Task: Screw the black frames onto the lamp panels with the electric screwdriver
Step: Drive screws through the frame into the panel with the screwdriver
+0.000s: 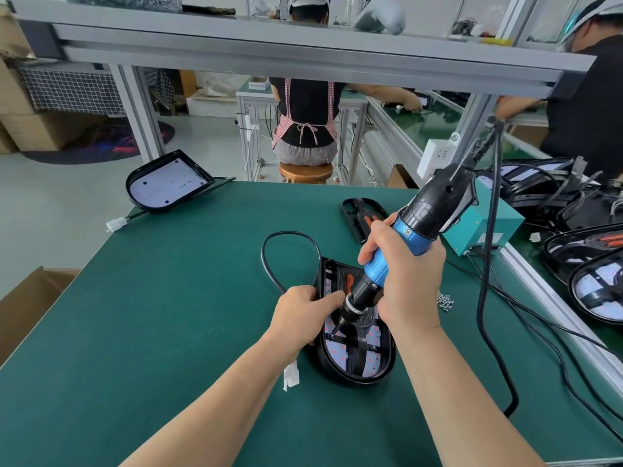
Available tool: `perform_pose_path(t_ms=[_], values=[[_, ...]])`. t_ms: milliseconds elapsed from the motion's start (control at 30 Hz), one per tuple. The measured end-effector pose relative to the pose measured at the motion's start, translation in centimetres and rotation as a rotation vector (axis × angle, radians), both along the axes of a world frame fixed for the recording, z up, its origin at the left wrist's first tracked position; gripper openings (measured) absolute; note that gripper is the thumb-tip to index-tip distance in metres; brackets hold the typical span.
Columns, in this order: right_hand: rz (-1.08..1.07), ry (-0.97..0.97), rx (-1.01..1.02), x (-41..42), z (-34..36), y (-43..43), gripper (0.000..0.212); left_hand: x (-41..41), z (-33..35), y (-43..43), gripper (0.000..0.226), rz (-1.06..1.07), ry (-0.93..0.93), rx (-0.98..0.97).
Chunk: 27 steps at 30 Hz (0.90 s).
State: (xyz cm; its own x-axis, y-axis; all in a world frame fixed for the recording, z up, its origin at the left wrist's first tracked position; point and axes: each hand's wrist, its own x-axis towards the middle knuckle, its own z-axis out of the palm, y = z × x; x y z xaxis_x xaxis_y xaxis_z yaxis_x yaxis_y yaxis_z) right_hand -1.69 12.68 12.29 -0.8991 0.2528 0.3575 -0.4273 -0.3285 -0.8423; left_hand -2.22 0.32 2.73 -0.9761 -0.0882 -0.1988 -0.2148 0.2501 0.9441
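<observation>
A black lamp panel point(340, 367) with a white LED board lies on the green table in front of me, a black frame point(358, 345) resting inside it. My right hand point(408, 274) grips the blue and black electric screwdriver point(418, 227), tilted, with its bit touching the panel's left side. My left hand point(301, 315) presses on the panel's left edge, fingers beside the bit. A small heap of screws point(444, 299) lies to the right. Another black frame point(362, 217) lies farther back.
A second lamp panel point(168, 183) sits at the table's far left corner. A teal power box point(482, 227) stands at the right, cables trailing from it. More panels point(596, 281) are piled beyond the right rail. Two people work at benches behind. A cardboard box point(23, 305) stands at left.
</observation>
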Motion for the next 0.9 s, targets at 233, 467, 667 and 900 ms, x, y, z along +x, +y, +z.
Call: perform_pose_path(t_ms=[233,467,667,900], values=[[0.082,0.037,0.054,-0.1,-0.3,-0.4,0.025,0.1,-0.2,0.4,0.054,0.061,0.015,-0.006],[0.196,0.069,0.081,0.2,-0.3,-0.1,0.014,0.6,0.6,0.3,0.056,0.043,0.013,-0.019],[0.229,0.035,-0.008,-0.4,-0.1,1.0,0.013,0.8,1.2,0.1,0.056,0.024,-0.026,-0.037],[0.219,-0.026,-0.315,-1.9,-0.2,4.4,0.008,0.9,1.4,0.0,0.055,0.019,-0.04,-0.009]])
